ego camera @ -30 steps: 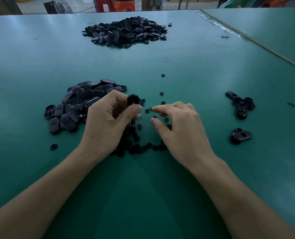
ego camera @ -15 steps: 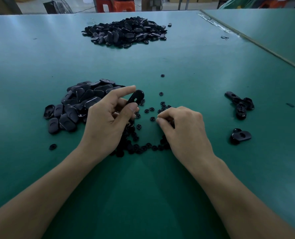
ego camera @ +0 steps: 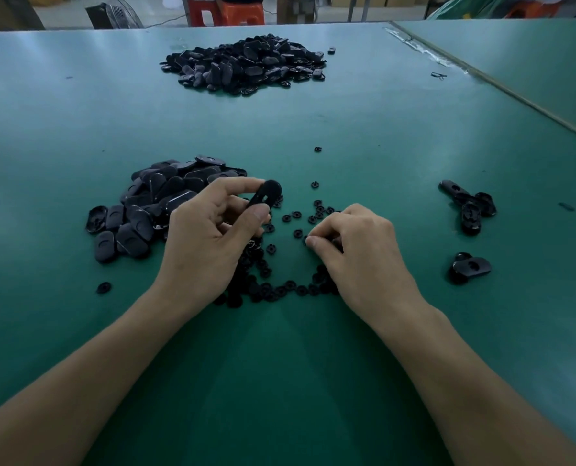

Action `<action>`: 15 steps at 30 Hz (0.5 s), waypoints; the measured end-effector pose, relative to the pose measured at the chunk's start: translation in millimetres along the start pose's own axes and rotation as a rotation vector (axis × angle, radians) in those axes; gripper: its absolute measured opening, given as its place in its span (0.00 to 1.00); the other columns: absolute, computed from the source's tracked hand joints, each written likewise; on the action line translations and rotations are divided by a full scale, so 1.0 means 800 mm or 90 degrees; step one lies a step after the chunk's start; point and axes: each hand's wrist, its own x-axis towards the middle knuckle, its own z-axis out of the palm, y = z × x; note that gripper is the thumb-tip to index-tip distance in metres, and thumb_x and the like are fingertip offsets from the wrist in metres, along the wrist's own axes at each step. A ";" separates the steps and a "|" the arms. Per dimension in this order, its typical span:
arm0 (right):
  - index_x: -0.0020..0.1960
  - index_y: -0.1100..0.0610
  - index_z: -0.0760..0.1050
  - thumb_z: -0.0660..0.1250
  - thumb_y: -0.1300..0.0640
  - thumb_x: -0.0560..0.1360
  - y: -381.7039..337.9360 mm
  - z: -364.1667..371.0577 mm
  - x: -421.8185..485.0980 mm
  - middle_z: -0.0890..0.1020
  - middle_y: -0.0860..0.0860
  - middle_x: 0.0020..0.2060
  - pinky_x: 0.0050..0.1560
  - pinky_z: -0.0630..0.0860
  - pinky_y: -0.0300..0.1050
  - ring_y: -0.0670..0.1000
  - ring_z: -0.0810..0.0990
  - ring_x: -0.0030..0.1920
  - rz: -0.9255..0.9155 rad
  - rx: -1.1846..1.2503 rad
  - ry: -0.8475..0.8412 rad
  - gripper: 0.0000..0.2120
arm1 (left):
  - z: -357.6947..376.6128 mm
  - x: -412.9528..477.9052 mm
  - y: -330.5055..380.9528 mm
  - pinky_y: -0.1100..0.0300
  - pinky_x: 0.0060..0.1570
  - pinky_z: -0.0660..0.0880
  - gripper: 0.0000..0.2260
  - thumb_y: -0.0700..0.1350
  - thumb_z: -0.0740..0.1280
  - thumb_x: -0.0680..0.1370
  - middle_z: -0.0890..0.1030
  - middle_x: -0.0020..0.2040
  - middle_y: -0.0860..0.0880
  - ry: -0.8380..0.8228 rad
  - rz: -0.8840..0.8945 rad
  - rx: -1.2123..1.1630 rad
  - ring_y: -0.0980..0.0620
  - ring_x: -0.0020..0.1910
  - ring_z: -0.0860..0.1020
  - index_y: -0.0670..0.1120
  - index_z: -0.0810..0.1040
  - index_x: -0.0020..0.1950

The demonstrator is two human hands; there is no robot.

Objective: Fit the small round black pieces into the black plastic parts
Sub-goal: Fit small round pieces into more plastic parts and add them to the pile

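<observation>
Black part (ego camera: pixel 265 196) pinched in left hand (ego camera: pixel 209 240) grip above green tabletop (ego camera: pixel 280 122); right hand (ego camera: pixel 360 247) curled down among round pieces (ego camera: pixel 296 215); whether its grip holds one, cannot tell.

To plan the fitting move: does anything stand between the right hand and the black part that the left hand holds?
Nothing visible does. The left hand holds the black plastic part raised; the right hand is low among the small round pieces, with only open space between them.
</observation>
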 end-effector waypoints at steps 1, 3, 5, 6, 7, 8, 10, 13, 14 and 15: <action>0.49 0.54 0.83 0.69 0.54 0.79 0.000 0.001 0.000 0.77 0.48 0.47 0.52 0.78 0.46 0.48 0.77 0.45 -0.003 -0.005 -0.002 0.06 | 0.000 0.000 0.000 0.50 0.46 0.81 0.13 0.41 0.70 0.79 0.84 0.43 0.52 0.000 0.002 0.003 0.53 0.40 0.84 0.61 0.77 0.55; 0.50 0.55 0.83 0.67 0.53 0.80 0.001 0.003 0.001 0.76 0.48 0.47 0.51 0.76 0.44 0.47 0.76 0.46 -0.010 -0.012 0.001 0.08 | 0.000 0.000 0.000 0.52 0.47 0.82 0.13 0.41 0.70 0.79 0.84 0.44 0.53 0.001 0.003 0.007 0.54 0.40 0.84 0.60 0.78 0.55; 0.49 0.57 0.82 0.66 0.53 0.80 0.002 0.004 0.001 0.75 0.48 0.47 0.51 0.74 0.42 0.48 0.75 0.48 -0.018 -0.006 0.007 0.09 | 0.001 0.000 -0.002 0.55 0.47 0.82 0.13 0.40 0.70 0.79 0.84 0.44 0.54 0.003 0.002 0.007 0.54 0.41 0.84 0.58 0.79 0.57; 0.49 0.57 0.82 0.66 0.53 0.80 0.001 0.004 0.001 0.75 0.47 0.47 0.52 0.72 0.40 0.47 0.74 0.50 -0.025 -0.001 0.014 0.09 | 0.001 0.001 -0.003 0.56 0.47 0.82 0.12 0.40 0.70 0.79 0.84 0.44 0.55 0.003 -0.002 0.003 0.54 0.41 0.85 0.56 0.79 0.58; 0.48 0.57 0.81 0.66 0.53 0.80 0.000 0.003 0.001 0.74 0.46 0.47 0.52 0.69 0.37 0.47 0.73 0.51 -0.035 0.002 0.027 0.09 | 0.002 0.001 -0.004 0.58 0.47 0.82 0.12 0.40 0.70 0.79 0.85 0.43 0.56 0.004 -0.005 -0.001 0.54 0.42 0.85 0.54 0.80 0.60; 0.47 0.57 0.81 0.66 0.53 0.80 -0.001 0.003 0.001 0.73 0.45 0.47 0.52 0.67 0.36 0.47 0.73 0.52 -0.046 0.007 0.042 0.09 | 0.002 0.001 -0.004 0.60 0.47 0.82 0.12 0.40 0.69 0.79 0.85 0.42 0.56 0.006 -0.006 -0.003 0.54 0.42 0.85 0.52 0.80 0.61; 0.46 0.57 0.80 0.66 0.54 0.80 -0.003 0.002 0.001 0.74 0.45 0.46 0.51 0.69 0.38 0.48 0.73 0.50 -0.057 0.040 0.073 0.08 | 0.002 0.001 -0.005 0.62 0.47 0.82 0.13 0.39 0.69 0.79 0.85 0.43 0.57 0.011 -0.001 0.003 0.54 0.42 0.85 0.53 0.80 0.61; 0.44 0.55 0.75 0.64 0.52 0.81 -0.004 0.001 0.001 0.76 0.44 0.39 0.42 0.75 0.48 0.47 0.75 0.39 -0.054 0.097 0.091 0.10 | 0.001 0.001 -0.006 0.65 0.45 0.80 0.14 0.40 0.69 0.79 0.85 0.44 0.59 0.016 0.013 0.021 0.56 0.42 0.84 0.54 0.80 0.62; 0.44 0.55 0.74 0.63 0.51 0.81 -0.004 0.001 0.000 0.77 0.44 0.35 0.38 0.76 0.50 0.48 0.76 0.36 -0.049 0.106 0.086 0.10 | 0.000 0.001 -0.006 0.66 0.44 0.80 0.14 0.40 0.70 0.79 0.85 0.45 0.61 0.014 0.018 0.029 0.58 0.42 0.84 0.55 0.80 0.62; 0.44 0.54 0.74 0.63 0.50 0.82 -0.004 0.001 0.000 0.78 0.45 0.32 0.36 0.76 0.52 0.48 0.77 0.33 -0.044 0.113 0.082 0.11 | 0.000 0.001 -0.005 0.66 0.44 0.79 0.14 0.40 0.70 0.79 0.85 0.46 0.62 0.012 0.022 0.035 0.59 0.42 0.84 0.55 0.80 0.62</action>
